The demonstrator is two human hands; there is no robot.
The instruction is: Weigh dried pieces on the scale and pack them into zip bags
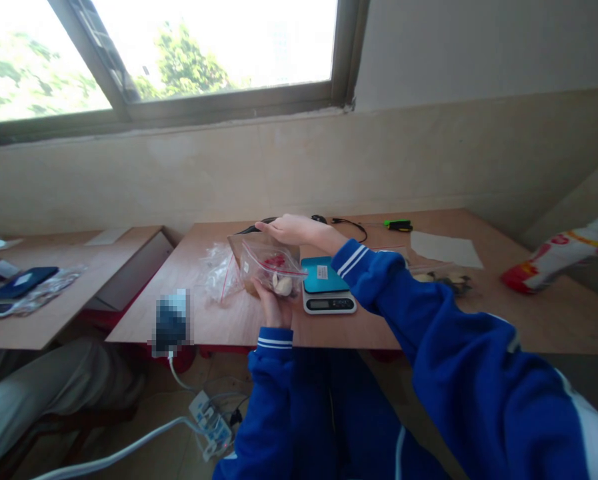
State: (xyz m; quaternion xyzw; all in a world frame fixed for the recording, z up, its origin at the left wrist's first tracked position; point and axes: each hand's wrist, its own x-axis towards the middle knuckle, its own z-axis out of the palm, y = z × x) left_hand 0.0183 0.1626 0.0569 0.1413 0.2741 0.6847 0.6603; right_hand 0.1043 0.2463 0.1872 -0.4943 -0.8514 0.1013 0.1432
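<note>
In front of me is a clear zip bag [266, 267] with small red pieces and whitish pieces inside. My left hand [273, 308] holds it from below, with the thumb in front and most fingers hidden. Right behind the zip bag a brown paper bag or sheet [237, 248] stands up, partly covered. My right hand [296, 230] reaches across its upper edge, palm down and fingers stretched to the left; whether it touches the brown paper I cannot tell. Just right of the bags lies a white kitchen scale [329, 305] with a blue top.
Empty-looking clear bags [223, 273] lie at left. Another filled bag [449, 280], a white paper sheet [446, 249], a green-black tool [397, 225] and a red-and-white bottle [553, 260] are at right. A power strip [211, 423] sits on the floor; a person's leg [63, 387] is at left.
</note>
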